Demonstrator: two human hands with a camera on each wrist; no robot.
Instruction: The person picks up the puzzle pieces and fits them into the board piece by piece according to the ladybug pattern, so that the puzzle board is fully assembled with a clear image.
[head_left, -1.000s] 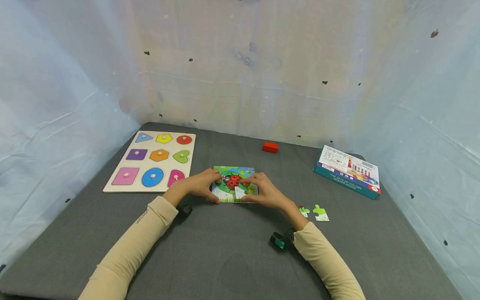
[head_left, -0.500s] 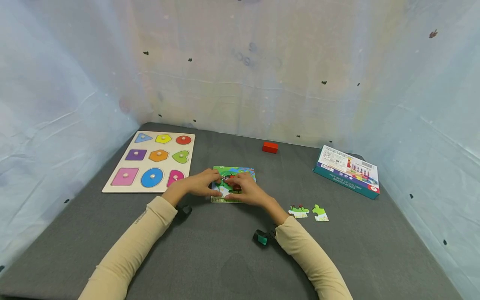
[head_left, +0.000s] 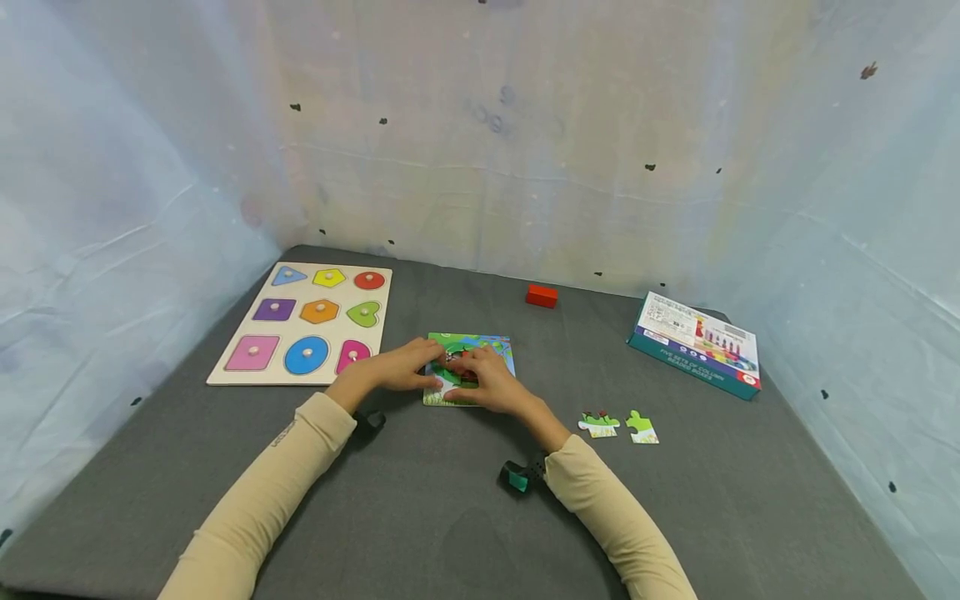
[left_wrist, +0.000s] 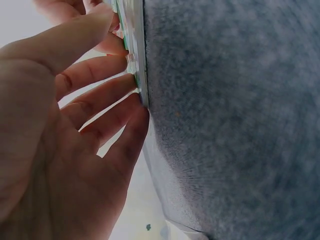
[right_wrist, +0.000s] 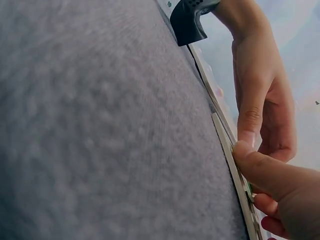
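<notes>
A small ladybird jigsaw puzzle (head_left: 474, 340) lies in its flat tray at the middle of the grey table. My left hand (head_left: 399, 367) rests on its left side, fingers fairly straight and fingertips along the tray's edge (left_wrist: 140, 50) in the left wrist view. From the right, my right hand (head_left: 497, 385) reaches over the puzzle with thumb and fingers bent close to its surface, around a jigsaw piece at the lower left that they mostly cover. In the right wrist view the right thumb (right_wrist: 270, 172) meets the left thumb (right_wrist: 250, 120) at the tray's near edge.
Two loose jigsaw pieces, one with red flowers (head_left: 599, 426) and one green (head_left: 642, 427), lie to the right. A wooden shape board (head_left: 264, 367) stands at left. Behind are a red block (head_left: 542, 296) and, at right, a teal box (head_left: 693, 346).
My right hand has moved left over the puzzle, carrying the pale jigsaw piece to its lower left, and lowered onto it. Both loose pieces have come into full view. My left hand has barely moved.
</notes>
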